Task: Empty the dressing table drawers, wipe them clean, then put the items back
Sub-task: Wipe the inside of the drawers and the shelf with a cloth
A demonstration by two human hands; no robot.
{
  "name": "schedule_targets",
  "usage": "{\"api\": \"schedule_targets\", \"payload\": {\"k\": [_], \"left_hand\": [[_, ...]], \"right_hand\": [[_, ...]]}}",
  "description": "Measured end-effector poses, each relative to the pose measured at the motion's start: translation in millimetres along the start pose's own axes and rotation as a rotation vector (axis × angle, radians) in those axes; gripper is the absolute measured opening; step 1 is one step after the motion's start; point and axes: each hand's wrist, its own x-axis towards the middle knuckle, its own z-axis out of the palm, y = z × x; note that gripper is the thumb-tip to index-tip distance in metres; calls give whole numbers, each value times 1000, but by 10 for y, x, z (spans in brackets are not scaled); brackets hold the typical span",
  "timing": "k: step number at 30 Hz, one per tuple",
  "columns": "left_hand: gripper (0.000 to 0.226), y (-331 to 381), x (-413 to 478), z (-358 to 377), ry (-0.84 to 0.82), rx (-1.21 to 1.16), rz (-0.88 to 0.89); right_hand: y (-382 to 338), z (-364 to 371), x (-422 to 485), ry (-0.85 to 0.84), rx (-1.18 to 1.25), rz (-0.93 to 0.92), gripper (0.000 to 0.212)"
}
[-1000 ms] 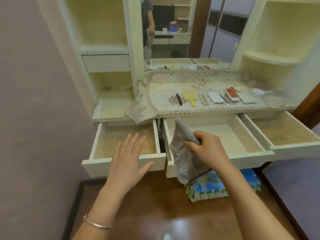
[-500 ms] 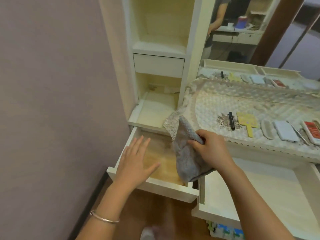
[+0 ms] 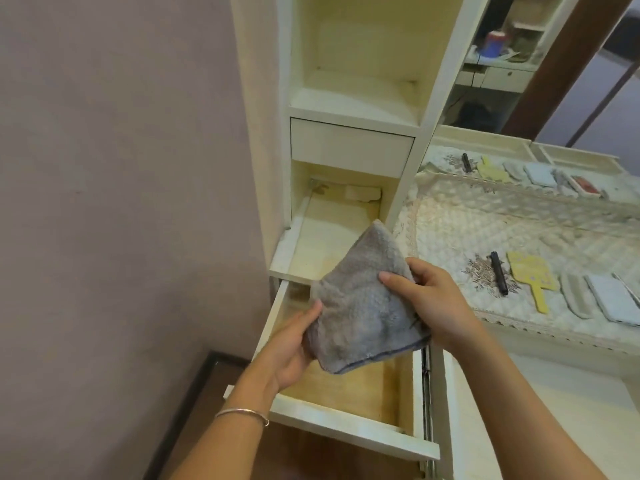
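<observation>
Above the open drawer point(image 3: 349, 434), both hands hold cloth point(image 3: 360, 313).

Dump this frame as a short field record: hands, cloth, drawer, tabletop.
left hand: grips the grey cloth at its left edge
right hand: pinches the cloth's right side, thumb on front
cloth position: held up over the left drawer
drawer state: pulled out, no items in the visible part
small upper drawer: closed
tabletop: quilted cover with black pen, yellow paddle-shaped item and others in a row
stage: probably about to wipe
</observation>
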Motion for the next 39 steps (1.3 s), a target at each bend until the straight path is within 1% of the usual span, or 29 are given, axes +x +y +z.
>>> {"api": "schedule_targets", "payload": {"k": [2,5,7,11,14,17,19,20,21,22,23,25,27,28,29,31,32,35,36,37,38,39], "left_hand": [[48,82,41,-69,37,24,51],[48,207,70,-131,85,168,91],[45,285,72,-139,125,247,126],[36,430,38,-162,167,281,186],[37,528,1,-174,152,319,248],[35,624,-32,-121,161,315,362],[30,711,-89,-46,136,320,415],[34,749,-120,-25,125,319,434],[43,783,-145,-18,117,302,446],[50,812,-167,-11,108,270,444],[52,827,-189,-14,108,231,445],[44,830,-210,-18,127,163,449],[18,809,-223,19,133,134,423],[12,780,-212,34,148,129,386],[14,736,-188,42,174,136,340],[23,651,-138,76,245,148,249],[29,614,-132,113,263,153,205],[48,478,-113,141,225,269,133],[55,431,-106,144,218,330,117],[68,385,-93,140,236,399,102],[73,338,-77,143,275,467,89],[70,289,-59,149,322,522,94]], "right_hand": [[73,-12,107,34,24,46,18],[187,-9,236,17,-3,93,19],[254,-6,303,-33,-22,129,19],[303,-45,393,-204,-62,185,23],[306,-96,413,-314,-12,126,25],[259,-126,397,-327,72,58,26],[231,-167,395,-341,127,37,39],[221,-193,403,-355,167,40,47],[191,-215,402,-362,202,36,53],[169,-236,403,-364,237,32,55],[145,-253,397,-371,273,24,55],[155,-272,406,-345,355,45,55],[220,-273,416,-286,419,95,53],[252,-264,414,-264,435,119,49],[281,-250,399,-252,435,133,41],[347,-215,359,-234,409,147,19],[378,-199,337,-221,403,152,17],[509,-148,314,-109,318,149,41],[541,-130,313,-67,268,156,44],[567,-108,311,-36,223,173,45],[604,-88,314,-17,195,197,45],[637,-73,310,-13,177,220,43]]}}
